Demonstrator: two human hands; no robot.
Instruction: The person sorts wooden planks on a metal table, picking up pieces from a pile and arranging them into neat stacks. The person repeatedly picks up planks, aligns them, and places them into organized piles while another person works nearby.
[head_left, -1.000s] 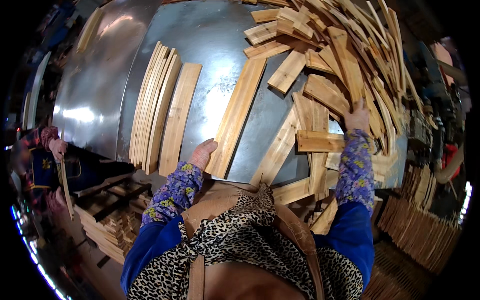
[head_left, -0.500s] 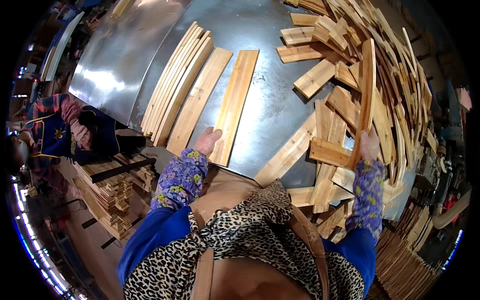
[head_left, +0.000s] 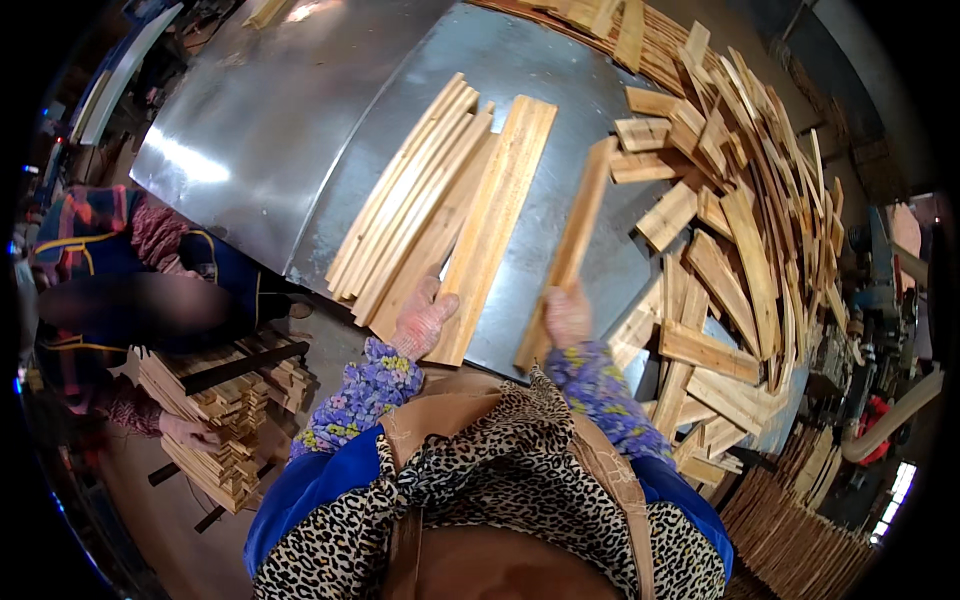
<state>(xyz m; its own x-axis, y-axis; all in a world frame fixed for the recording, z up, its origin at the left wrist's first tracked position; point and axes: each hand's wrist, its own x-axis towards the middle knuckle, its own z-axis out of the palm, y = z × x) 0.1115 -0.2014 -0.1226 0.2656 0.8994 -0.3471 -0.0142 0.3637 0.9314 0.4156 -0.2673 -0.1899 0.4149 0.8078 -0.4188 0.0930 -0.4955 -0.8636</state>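
My left hand (head_left: 425, 318) is closed on the left edge of a long flat wooden board (head_left: 503, 215), near the board's close end. That board lies lengthwise on the metal table. To its right, my right hand (head_left: 568, 316), somewhat blurred, grips another wooden board (head_left: 577, 230), which is tilted on its edge. Left of my left hand, several boards (head_left: 405, 190) stand side by side on edge in a row. Partly under that row's right side, one more flat board (head_left: 447, 225) shows.
A metal-topped table (head_left: 400, 110) spreads ahead. Loose boards (head_left: 710, 355) lie heaped along its right side. At the left, another person's hand (head_left: 190, 432) touches a stack of boards (head_left: 215, 400) on a dark rack. More bundled boards (head_left: 790, 530) stand low at the right.
My right hand has brought a board leftward from the heap to beside the flat board. The row on edge now sits closer to that flat board. The view has shifted slightly.
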